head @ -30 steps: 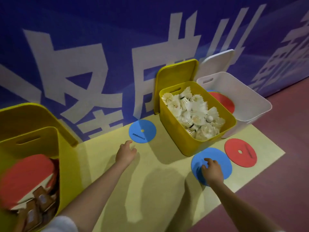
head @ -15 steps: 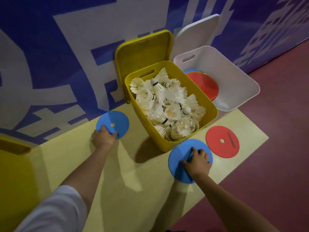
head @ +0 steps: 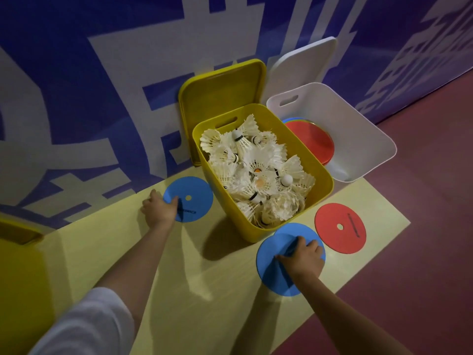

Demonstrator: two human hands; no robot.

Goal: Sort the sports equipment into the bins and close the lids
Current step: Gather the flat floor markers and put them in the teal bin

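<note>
- There is only 1 view, from a camera on the person's head.
- It looks forward and down, close over the yellow mat (head: 110,252) on the floor.
- It faces the blue wall (head: 76,73).

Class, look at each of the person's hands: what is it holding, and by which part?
The left hand grips the far blue disc at its left edge. The right hand grips the near blue disc by its top surface, near the middle.
</note>
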